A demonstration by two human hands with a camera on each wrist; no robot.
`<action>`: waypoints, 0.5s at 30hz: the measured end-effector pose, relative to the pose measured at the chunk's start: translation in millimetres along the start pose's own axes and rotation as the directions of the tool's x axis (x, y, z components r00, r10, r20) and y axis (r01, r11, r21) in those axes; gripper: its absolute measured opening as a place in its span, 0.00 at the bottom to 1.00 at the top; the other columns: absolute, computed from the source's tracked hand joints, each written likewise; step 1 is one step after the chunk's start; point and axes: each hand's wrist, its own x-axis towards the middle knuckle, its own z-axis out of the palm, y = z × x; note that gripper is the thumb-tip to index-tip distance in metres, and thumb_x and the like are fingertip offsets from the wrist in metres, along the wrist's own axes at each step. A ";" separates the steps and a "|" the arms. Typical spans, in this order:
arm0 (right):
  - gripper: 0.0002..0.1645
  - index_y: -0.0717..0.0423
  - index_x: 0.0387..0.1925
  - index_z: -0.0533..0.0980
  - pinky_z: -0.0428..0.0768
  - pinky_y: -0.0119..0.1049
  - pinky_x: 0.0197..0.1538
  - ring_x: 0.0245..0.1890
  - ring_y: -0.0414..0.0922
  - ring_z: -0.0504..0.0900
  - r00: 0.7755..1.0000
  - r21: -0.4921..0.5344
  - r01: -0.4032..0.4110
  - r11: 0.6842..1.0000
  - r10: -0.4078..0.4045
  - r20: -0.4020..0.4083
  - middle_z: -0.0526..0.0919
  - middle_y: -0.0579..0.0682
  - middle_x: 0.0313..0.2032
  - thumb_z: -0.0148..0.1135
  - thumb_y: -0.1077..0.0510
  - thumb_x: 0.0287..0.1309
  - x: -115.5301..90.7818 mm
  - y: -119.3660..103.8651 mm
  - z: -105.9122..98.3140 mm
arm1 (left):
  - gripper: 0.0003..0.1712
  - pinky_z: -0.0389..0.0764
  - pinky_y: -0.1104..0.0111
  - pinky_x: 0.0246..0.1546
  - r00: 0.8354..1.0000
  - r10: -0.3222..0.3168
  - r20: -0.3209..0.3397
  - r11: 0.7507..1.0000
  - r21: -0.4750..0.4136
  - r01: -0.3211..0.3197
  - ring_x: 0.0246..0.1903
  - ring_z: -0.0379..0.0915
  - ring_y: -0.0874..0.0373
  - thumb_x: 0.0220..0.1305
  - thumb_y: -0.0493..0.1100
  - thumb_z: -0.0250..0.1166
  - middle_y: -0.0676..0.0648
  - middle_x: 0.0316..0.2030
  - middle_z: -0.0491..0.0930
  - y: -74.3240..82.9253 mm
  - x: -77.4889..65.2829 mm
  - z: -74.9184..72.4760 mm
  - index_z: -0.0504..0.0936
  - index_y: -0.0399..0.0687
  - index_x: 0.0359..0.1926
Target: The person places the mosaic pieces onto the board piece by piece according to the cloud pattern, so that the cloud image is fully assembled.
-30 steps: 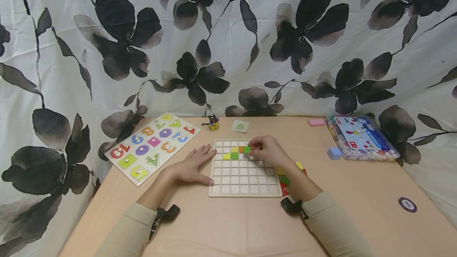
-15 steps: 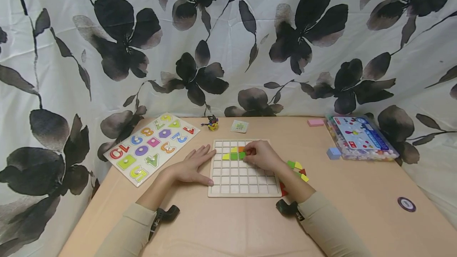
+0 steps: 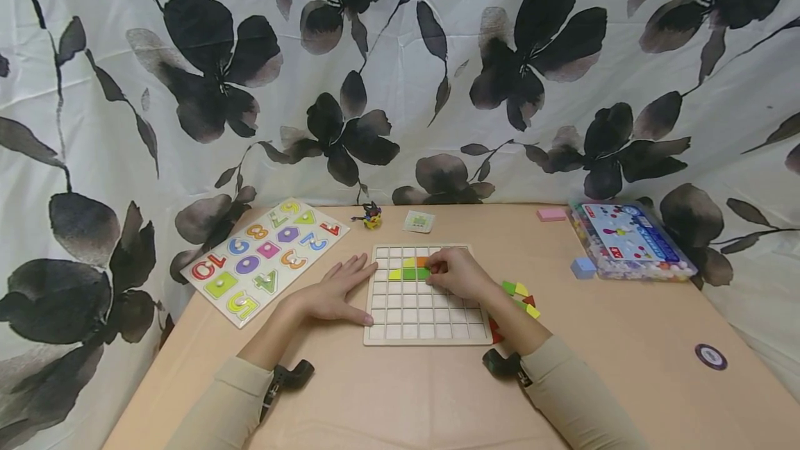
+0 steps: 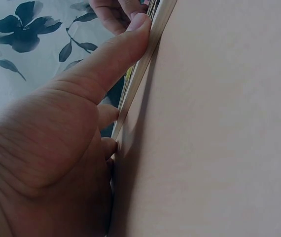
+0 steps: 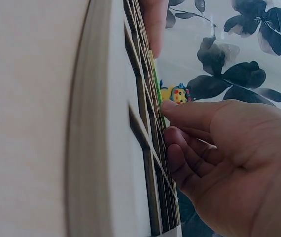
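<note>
Green tile (image 3: 422, 273) sits in the grid board's (image 3: 428, 335) second row, beside the yellow and orange ones, and your right hand (image 3: 459, 275) has its curled fingertips pressing on it, seating it by my read. Left hand (image 3: 334, 290) lies flat and relaxed, steadying the board's left edge on the tabletop (image 3: 625, 339). Next call: let go cleanly, then reach for the loose tiles (image 3: 521, 296) just right of the board.
</note>
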 end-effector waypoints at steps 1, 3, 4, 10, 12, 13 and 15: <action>0.15 0.59 0.47 0.87 0.77 0.32 0.38 0.35 0.43 0.77 1.000 0.003 0.003 1.000 -0.003 0.001 0.83 0.46 0.33 0.76 0.62 0.58 -0.2 0.3 -0.2 | 0.68 0.31 0.44 0.82 1.000 0.000 0.001 1.000 0.000 0.000 0.84 0.26 0.41 0.54 0.73 0.73 0.40 0.84 0.34 0.2 0.0 0.0 0.48 0.55 0.85; 0.16 0.59 0.48 0.86 0.77 0.32 0.38 0.35 0.43 0.77 1.000 0.016 0.007 1.000 -0.007 0.008 0.83 0.47 0.34 0.76 0.62 0.58 -0.8 0.3 -1.5 | 0.68 0.31 0.44 0.82 1.000 -0.001 0.002 1.000 0.001 0.001 0.84 0.26 0.42 0.54 0.73 0.73 0.40 0.84 0.33 0.6 -0.2 -0.1 0.48 0.55 0.85; 0.16 0.59 0.49 0.86 0.78 0.32 0.39 0.35 0.43 0.77 1.000 0.023 0.012 1.000 -0.012 0.009 0.84 0.47 0.35 0.76 0.61 0.58 -1.1 -0.2 -2.4 | 0.68 0.31 0.44 0.82 1.000 -0.002 0.004 1.000 0.001 0.002 0.84 0.26 0.42 0.54 0.73 0.73 0.40 0.84 0.33 0.6 -0.3 -0.1 0.47 0.55 0.85; 0.20 0.60 0.54 0.85 0.82 0.36 0.45 0.40 0.45 0.80 0.997 0.046 0.081 0.996 -0.081 -0.006 0.88 0.55 0.46 0.75 0.61 0.61 -5.2 -8.2 -17.0 | 0.68 0.31 0.44 0.82 1.000 0.000 0.006 1.000 0.005 0.000 0.84 0.26 0.42 0.55 0.73 0.73 0.40 0.84 0.33 1.1 -0.3 -0.4 0.47 0.55 0.85; 0.20 0.60 0.54 0.84 0.82 0.39 0.47 0.42 0.46 0.81 0.996 0.046 0.093 0.995 -0.093 -0.017 0.87 0.57 0.49 0.74 0.61 0.61 -7.2 -11.7 -23.6 | 0.68 0.30 0.44 0.82 1.000 0.000 0.006 1.000 0.000 0.000 0.84 0.26 0.41 0.55 0.73 0.73 0.40 0.84 0.33 1.5 -0.3 -0.7 0.47 0.55 0.85; 0.20 0.60 0.55 0.84 0.82 0.40 0.48 0.42 0.47 0.81 0.995 0.048 0.094 0.994 -0.093 -0.023 0.87 0.58 0.49 0.74 0.61 0.61 -8.5 -13.3 -27.1 | 0.68 0.30 0.44 0.82 1.000 0.000 0.006 1.000 -0.003 0.000 0.84 0.26 0.41 0.55 0.72 0.73 0.40 0.84 0.33 1.7 -0.4 -0.9 0.47 0.54 0.85; 0.19 0.58 0.55 0.84 0.82 0.41 0.50 0.44 0.47 0.81 0.996 0.042 0.087 0.995 -0.086 -0.033 0.86 0.58 0.51 0.74 0.61 0.62 -11.2 -16.0 -33.7 | 0.68 0.30 0.44 0.82 1.000 -0.001 0.008 1.000 -0.002 0.001 0.84 0.26 0.41 0.55 0.72 0.73 0.40 0.84 0.33 1.8 -0.6 -1.1 0.47 0.55 0.85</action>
